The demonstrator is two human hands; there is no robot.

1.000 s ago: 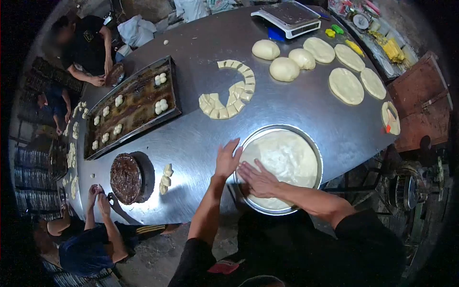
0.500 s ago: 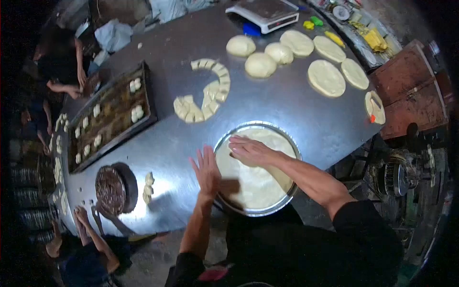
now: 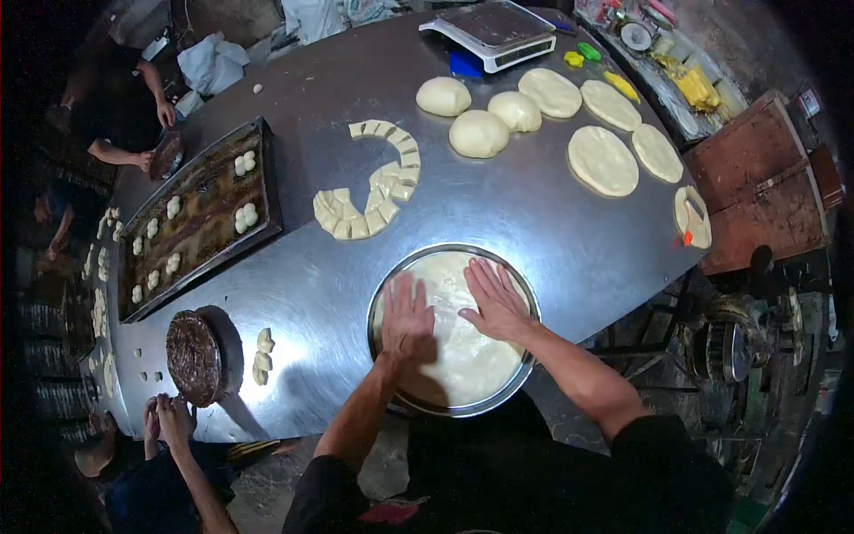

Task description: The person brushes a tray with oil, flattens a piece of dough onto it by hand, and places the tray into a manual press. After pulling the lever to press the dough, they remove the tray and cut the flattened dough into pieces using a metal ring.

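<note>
A round metal pan (image 3: 381,374) sits at the near edge of the steel table, with a pale sheet of dough (image 3: 463,369) spread across its inside. My left hand (image 3: 406,322) lies on the left part of the dough, fingers stretched forward and somewhat blurred. On the upper right part of the dough my right hand (image 3: 495,301) rests flat, fingers spread and thumb out to the left. Neither hand grips anything. Beyond the pan lies a curved strip of cut dough pieces (image 3: 391,182).
Dough balls (image 3: 479,133) and flattened dough rounds (image 3: 603,161) lie at the back right near a scale (image 3: 498,40). A dark baking tray (image 3: 196,214) with small dough clusters stands left, near a bowl of dark filling (image 3: 193,358). Co-workers' hands (image 3: 169,418) are at the left edge.
My left hand has moved from the pan's left rim onto the dough. My right hand has shifted from the upper left of the dough to the right, fingers now pointing forward.
</note>
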